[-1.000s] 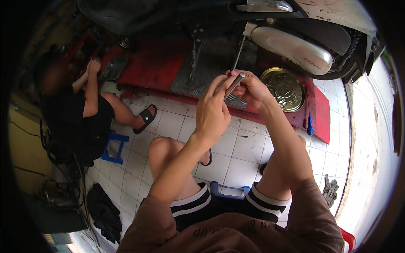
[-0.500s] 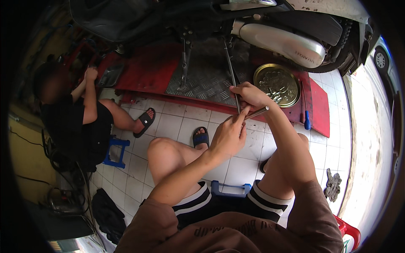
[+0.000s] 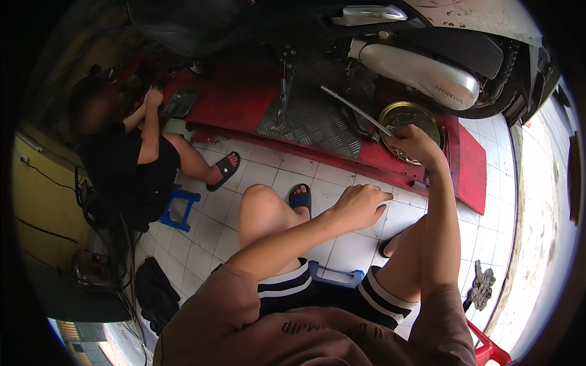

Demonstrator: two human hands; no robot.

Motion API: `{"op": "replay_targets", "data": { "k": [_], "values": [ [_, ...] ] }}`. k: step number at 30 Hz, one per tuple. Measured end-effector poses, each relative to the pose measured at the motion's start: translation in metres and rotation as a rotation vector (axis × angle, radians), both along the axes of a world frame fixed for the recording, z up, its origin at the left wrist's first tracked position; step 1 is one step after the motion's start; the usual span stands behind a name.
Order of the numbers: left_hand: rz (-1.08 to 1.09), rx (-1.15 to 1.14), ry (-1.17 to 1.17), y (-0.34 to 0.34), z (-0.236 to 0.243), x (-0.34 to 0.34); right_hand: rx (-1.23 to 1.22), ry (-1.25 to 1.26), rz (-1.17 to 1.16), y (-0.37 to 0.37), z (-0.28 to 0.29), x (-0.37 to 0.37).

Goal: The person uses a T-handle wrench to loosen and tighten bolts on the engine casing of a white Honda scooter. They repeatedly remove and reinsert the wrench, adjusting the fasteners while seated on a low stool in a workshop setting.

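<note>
My right hand (image 3: 417,146) is closed around the lower end of a long silver metal bar (image 3: 354,108). The bar slants up and left over the red platform, its far end close to the motorbike's stand. Behind this hand lies a round gold-coloured tray (image 3: 390,111) with shiny metal bits in it, partly covered by the hand. My left hand (image 3: 361,207) hangs over the tiled floor in front of the platform, fingers loosely bent and thumb apart, with nothing visible in it. A small dark metal piece (image 3: 419,183) sits at the platform's edge beside my right forearm.
A motorbike with a silver engine cover (image 3: 421,70) stands on the red platform (image 3: 220,116). To the left, a person (image 3: 122,152) sits by a blue stool (image 3: 181,207). A dark cloth-like heap (image 3: 157,293) lies lower left; a grey part (image 3: 481,285) lies right.
My hands have separated. The right one has moved right toward the tray, swinging the bar to a flatter slant. The left has come off the metal and dropped lower; the view has shifted slightly.
</note>
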State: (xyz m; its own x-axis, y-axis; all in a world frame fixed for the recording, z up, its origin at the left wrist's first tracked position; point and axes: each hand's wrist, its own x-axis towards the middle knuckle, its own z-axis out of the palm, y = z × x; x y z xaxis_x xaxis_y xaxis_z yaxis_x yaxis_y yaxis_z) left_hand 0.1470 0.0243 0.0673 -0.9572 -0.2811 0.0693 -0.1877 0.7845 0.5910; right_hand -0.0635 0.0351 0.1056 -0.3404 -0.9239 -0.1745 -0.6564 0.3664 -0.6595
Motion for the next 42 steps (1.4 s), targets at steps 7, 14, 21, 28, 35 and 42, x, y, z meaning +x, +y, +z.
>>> {"op": "replay_targets", "data": {
  "k": [7,14,21,28,35,42],
  "values": [
    [-0.155,-0.302,-0.718,-0.058,-0.016,-0.076,-0.061,0.143,-0.235,0.037,-0.010,-0.087],
    [0.126,-0.272,-0.499,-0.115,-0.083,-0.185,-0.004,0.122,-0.436,0.084,-0.015,-0.111],
    [0.371,-0.147,-0.490,-0.094,-0.109,-0.219,0.032,0.108,-0.509,0.107,-0.008,-0.122],
    [0.453,0.025,-0.521,-0.108,-0.117,-0.230,-0.195,0.301,-0.359,0.109,-0.027,-0.124],
    [0.422,0.818,-0.043,-0.184,-0.066,-0.177,-0.100,0.217,-0.265,0.092,-0.001,-0.081],
    [0.569,1.396,0.481,-0.195,-0.032,-0.110,-0.212,0.240,-0.179,0.061,0.003,-0.031]
  ]
}}
